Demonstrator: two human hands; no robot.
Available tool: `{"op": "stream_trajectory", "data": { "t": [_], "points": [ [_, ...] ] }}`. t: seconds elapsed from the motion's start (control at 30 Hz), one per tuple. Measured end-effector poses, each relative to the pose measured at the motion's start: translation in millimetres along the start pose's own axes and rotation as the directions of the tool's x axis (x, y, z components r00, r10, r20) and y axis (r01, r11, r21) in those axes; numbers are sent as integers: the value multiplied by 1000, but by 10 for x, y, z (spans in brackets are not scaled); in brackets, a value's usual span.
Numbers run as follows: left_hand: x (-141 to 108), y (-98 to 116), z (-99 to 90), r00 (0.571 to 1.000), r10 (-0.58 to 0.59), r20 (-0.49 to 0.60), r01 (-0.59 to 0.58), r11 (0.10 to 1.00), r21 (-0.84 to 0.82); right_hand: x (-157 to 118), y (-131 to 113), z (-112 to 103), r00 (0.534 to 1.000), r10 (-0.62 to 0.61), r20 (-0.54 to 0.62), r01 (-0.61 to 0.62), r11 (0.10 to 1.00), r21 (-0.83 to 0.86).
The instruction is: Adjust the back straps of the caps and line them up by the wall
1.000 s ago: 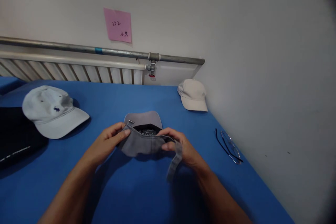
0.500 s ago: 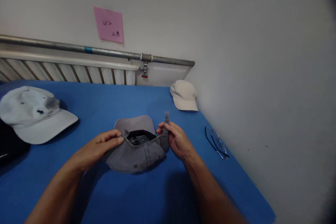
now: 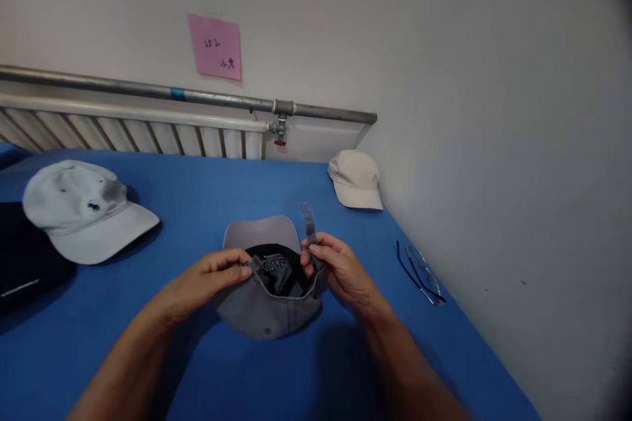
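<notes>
A grey baseball cap is between my hands, with its brim pointing away from me and its dark inside showing through the rear opening. My left hand pinches the cap's edge at the left end of that opening. On the other side, my right hand closes around the base of the cap's back strap. The strap's loose end sticks up above my right fingers. The two ends of the rear opening stand apart. My right fingers partly hide where the strap joins the cap.
A white cap sits at the left, beside a black item. A cream cap lies at the back right, and eyeglasses rest near the right wall. Radiator pipes run behind the blue surface.
The strap's free end has tilted left, and my right fingers grip lower on it. The cap's opening shows more of its inside. The whole view has shifted slightly.
</notes>
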State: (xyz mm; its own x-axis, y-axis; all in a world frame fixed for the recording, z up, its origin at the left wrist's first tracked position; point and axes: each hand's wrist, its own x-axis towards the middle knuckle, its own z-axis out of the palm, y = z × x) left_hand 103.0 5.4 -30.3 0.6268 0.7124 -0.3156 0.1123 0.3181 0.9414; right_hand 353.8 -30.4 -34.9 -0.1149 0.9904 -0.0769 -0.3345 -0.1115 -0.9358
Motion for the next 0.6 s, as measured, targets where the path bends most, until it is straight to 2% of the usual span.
{"op": "stream_trajectory", "data": {
  "t": [0.37,0.6],
  "points": [
    [22,-7,15,998,61,16,-61,998,22,-38,-2,81,998,41,55,-34,992,-124],
    [43,-10,32,992,123,-3,-122,983,137,-21,34,83,998,55,26,-52,992,-117]
  ]
}}
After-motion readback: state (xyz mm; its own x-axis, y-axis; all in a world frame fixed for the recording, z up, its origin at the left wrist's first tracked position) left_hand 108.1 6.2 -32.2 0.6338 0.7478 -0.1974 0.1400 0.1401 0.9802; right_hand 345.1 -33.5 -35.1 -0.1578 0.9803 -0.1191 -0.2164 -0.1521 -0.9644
